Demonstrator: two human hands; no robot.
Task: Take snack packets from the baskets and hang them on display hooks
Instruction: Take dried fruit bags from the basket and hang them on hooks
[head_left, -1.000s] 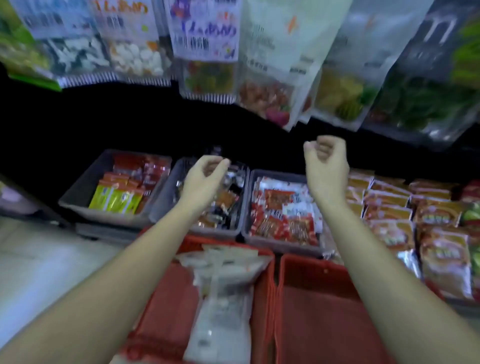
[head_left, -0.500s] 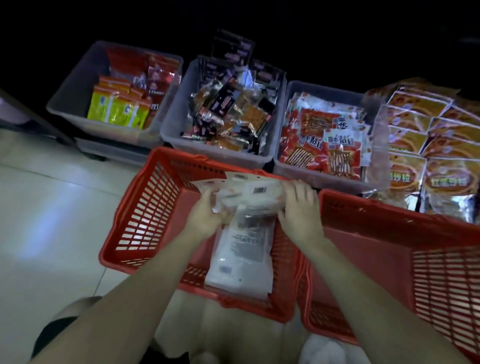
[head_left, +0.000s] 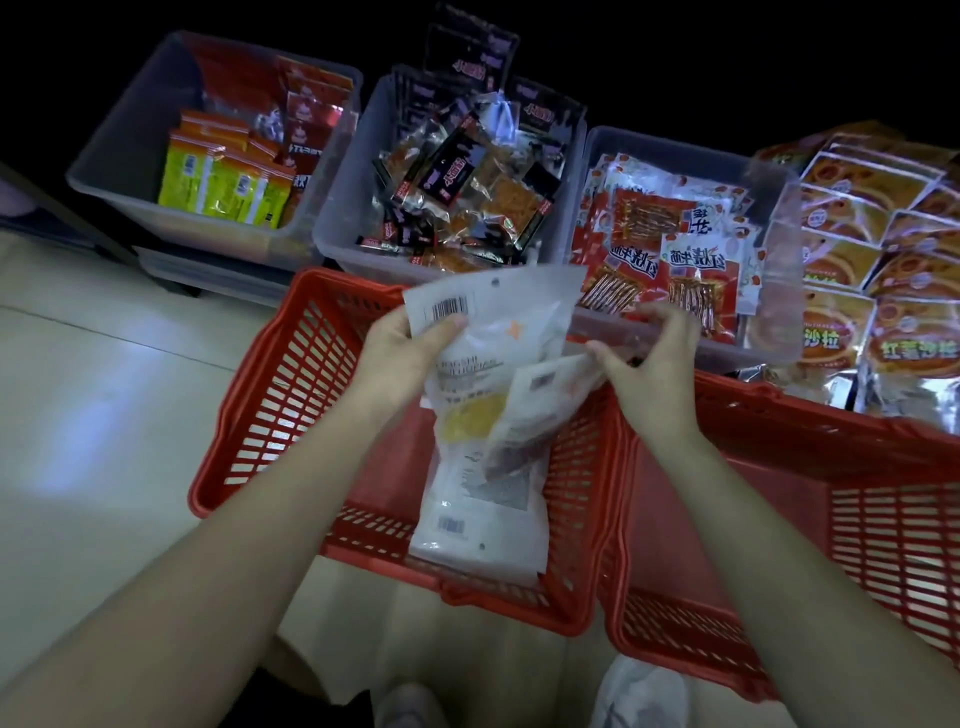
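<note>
Over the red basket (head_left: 249, 415), left hand (head_left: 400, 358) pinches a snack packet (head_left: 498, 322), likely light and slippery, by its holed top edge; right hand (head_left: 649, 364) pinches a second packet (head_left: 540, 387).

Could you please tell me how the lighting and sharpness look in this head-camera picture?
Head view: dim, black beyond the clear bins; a glare patch on the floor; the white packet in the left hand is washed out, its small print blurred; the red basket rim bows from the wide-angle lens.
</note>
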